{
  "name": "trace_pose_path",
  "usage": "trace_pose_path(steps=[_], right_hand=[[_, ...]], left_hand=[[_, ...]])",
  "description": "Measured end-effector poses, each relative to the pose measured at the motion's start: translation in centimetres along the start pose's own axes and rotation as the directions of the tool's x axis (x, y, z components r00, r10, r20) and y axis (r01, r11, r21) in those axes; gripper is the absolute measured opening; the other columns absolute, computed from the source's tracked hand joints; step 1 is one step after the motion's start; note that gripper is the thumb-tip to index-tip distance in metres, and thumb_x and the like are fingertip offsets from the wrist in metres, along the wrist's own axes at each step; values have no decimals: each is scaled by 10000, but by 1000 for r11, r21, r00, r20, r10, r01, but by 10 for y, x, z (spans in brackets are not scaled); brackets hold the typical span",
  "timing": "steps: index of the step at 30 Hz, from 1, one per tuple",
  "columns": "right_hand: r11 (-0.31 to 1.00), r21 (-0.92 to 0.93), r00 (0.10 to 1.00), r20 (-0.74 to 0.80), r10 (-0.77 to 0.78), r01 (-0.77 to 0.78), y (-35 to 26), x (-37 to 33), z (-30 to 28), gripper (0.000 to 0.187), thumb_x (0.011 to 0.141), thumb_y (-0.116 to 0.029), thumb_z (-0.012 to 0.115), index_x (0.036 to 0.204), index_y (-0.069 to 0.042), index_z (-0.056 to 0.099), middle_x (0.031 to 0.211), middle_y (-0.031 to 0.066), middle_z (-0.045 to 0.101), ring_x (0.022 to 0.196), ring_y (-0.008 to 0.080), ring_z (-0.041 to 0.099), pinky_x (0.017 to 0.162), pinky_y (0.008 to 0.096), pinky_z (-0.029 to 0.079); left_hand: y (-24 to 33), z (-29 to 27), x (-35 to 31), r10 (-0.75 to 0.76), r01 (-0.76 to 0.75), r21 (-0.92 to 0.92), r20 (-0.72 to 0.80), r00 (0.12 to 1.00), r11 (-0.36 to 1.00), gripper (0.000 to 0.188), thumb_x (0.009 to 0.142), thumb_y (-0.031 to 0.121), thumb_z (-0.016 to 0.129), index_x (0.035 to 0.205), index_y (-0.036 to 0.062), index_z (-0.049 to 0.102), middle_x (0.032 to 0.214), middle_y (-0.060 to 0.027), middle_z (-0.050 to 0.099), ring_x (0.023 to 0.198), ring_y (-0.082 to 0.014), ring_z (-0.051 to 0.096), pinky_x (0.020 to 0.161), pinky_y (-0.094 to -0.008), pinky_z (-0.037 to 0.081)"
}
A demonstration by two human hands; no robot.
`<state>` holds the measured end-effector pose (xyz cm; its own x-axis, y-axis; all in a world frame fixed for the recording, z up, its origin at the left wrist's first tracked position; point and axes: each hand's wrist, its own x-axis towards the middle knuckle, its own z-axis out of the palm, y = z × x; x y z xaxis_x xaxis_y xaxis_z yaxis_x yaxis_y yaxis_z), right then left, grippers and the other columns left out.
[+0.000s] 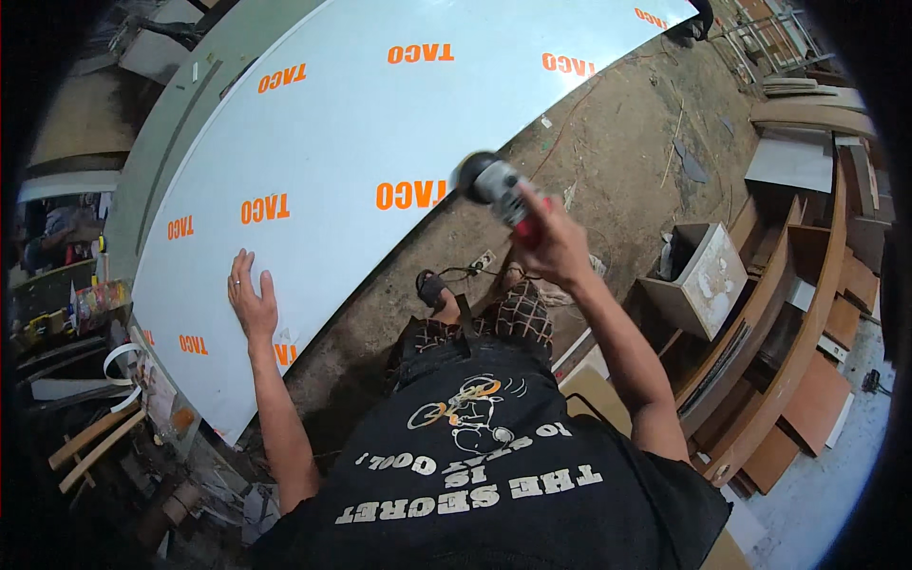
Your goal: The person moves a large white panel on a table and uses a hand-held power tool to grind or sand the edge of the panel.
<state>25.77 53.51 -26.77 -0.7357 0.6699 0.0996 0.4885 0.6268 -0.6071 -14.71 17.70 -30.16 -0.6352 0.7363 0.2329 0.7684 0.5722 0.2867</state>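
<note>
Brown shelving (807, 252) and a box (705, 290) stand right of the power tool (503, 190).

I'm standing in a workshop. A power tool (522, 217), a big white panel (323, 133), brown boards (815, 404) and a dusty floor (617, 152) show it.

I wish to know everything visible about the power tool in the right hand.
The power tool has a round black head, a grey, metal-looking middle and a red body, which the right hand grips. It slants, head toward the picture's upper left, by the edge of the white sheet; whether they touch is unclear. Blur hides finer detail, and whether it runs cannot be told.
</note>
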Motion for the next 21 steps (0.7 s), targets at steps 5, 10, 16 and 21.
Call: trace_pose_path(steps=[5,10,16,21], right_hand=[[994,59,982,-158,105,-97,71,41,-55,842,803,-137,764,1554,-246,400,1261,183,615,1050,379,672,867,451,555],[998,26,967,-246,60,-55,121,54,-84,822,809,-169,772,1545,-217,410,1193,208,613,1007,404,669,819,450,552],[982,73,979,97,-179,172,98,25,-63,821,742,-189,815,1488,-270,480,1168,213,601,952,434,669,740,467,576],[947,147,843,431,-322,287,49,13,-41,941,721,-187,822,1536,-387,396,1254,169,554,1029,387,651,776,480,586]], left_hand=[[10,8,-1,-93,94,32,-34,995,995,475,977,231,622,1408,52,536,1510,-157,488,1424,-340,418,1185,-497,296],[101,38,9,-63,64,-40,38,997,997,627,907,306,723,1451,85,502,1583,-147,398,1493,-342,325,1210,-571,214],[195,42,38,-106,101,36,184,977,994,861,790,379,817,1510,104,434,1631,-136,338,1532,-346,251,1241,-567,163],[162,21,19,-78,93,-47,252,964,995,906,766,435,843,1494,67,449,1614,-150,367,1519,-342,282,1241,-540,178]])
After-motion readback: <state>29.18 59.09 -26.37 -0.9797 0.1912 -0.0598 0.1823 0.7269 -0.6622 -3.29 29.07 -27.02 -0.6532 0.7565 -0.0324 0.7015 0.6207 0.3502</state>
